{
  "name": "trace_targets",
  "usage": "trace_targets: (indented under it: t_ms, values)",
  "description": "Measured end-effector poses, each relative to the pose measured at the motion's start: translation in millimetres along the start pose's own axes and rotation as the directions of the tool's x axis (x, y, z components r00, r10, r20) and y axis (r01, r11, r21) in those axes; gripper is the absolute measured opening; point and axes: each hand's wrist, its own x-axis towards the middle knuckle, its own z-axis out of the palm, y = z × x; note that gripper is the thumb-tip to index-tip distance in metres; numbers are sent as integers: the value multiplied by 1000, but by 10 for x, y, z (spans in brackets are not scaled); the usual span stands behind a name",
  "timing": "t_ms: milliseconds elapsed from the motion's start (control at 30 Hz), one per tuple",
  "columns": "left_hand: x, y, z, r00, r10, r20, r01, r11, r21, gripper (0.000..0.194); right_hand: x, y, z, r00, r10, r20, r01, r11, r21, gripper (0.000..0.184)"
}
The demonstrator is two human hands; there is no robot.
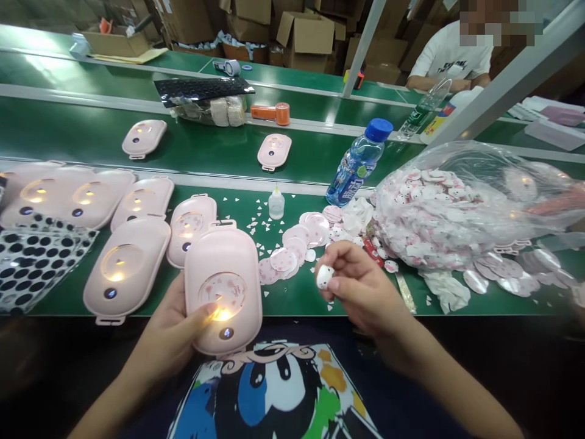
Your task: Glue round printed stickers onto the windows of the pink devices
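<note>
My left hand (178, 326) grips a pale pink oval plastic case (242, 268) at its lower left side, the thumb lying over its lit round window. Inside that window sits a patterned disc (223, 285), and a small dark button shows below it. Between the thumb and fingers of my right hand (354, 286) is a small white animal-face charm (324, 276), held apart from the case. Patterned round discs (297, 241) lie spread between the hands, just beyond them. A small dropper bottle (276, 203) stands behind the discs among tiny white triangles.
Several lit pink cases (132, 259) lie at left beside a sheet of black dots (34, 262). At right are a blue-capped bottle (354, 164) and a clear bag of charms (420, 213). Two cases lie on the green belt (205, 146). A person (450, 55) sits across.
</note>
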Motion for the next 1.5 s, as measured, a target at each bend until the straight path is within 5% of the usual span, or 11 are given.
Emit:
trace_targets:
  t_ms: [67, 167, 333, 467, 700, 900, 1033, 1233, 1333, 1433, 1500]
  values:
    - [17, -16, -26, 1000, -9, 11, 9, 1000, -2, 69, 72, 87, 9, 988, 145, 43, -151, 970, 189, 22]
    - [48, -37, -62, 1000, -9, 1, 9, 1000, 18, 70, 131, 187, 48, 973, 229, 41, -232, 948, 216, 29]
    - [81, -48, -102, 1000, 15, 19, -15, 1000, 6, 70, 159, 197, 5, 975, 218, -43, -217, 976, 13, 33]
    - [87, -47, -122, 1000, 4, 10, -3, 999, -38, 78, 286, 103, -272, 979, 74, -190, -132, 939, -318, 40]
    - [105, -70, -113, 999, 38, 6, -37, 993, -113, 87, 421, 8, -624, 976, -60, -208, -144, 536, -832, 20]
    - [197, -67, -197, 999, -13, 42, 18, 995, -103, 88, 307, 118, -711, 969, -12, -249, -233, 308, -923, 27]
    - [264, -44, -221, 998, -53, 47, 57, 995, -86, 87, 268, 207, -777, 957, -51, -284, -269, 201, -942, 15]
    - [352, -54, -136, 997, -23, 68, 30, 993, -111, 89, 390, -20, -570, 949, -237, -208, -185, 117, -976, 28]
    - [401, -58, -76, 993, -13, 118, 29, 990, -136, 81, 799, -73, -331, 972, -230, -52, -21, 134, -991, 37]
    - [426, -37, -33, 986, -2, 165, 28, 988, -152, 73, 1365, 40, -89, 981, -195, 20, 49, 145, -988, 69]
    - [423, -9, -25, 986, 13, 169, 11, 990, -144, 70, 1634, 102, 26, 984, -171, 55, 84, 169, -982, 61]
